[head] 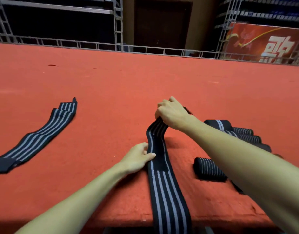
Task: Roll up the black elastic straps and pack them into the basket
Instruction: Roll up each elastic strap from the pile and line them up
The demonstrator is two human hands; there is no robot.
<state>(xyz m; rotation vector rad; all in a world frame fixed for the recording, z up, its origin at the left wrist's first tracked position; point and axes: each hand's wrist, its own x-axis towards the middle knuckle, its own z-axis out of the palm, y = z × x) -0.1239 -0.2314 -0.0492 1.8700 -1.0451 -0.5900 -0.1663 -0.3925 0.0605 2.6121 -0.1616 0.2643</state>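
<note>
A long black elastic strap with grey stripes (164, 186) runs from the table's near edge up the middle of the red felt table (111, 85). My right hand (170, 112) grips its far end, lifted off the felt. My left hand (138, 157) holds the strap's left edge, thumb laid across it. A second flat strap (37, 137) lies at the left. A rolled strap (209, 169) sits beside my right forearm, and several more rolls (238, 132) lie behind it, partly hidden by the arm. No basket is in view.
The strap hangs over the table's front edge at the bottom. A metal rail (145, 48) borders the far edge. Shelving frames and a red poster (263, 43) stand behind. Wide bare felt stretches across the far half.
</note>
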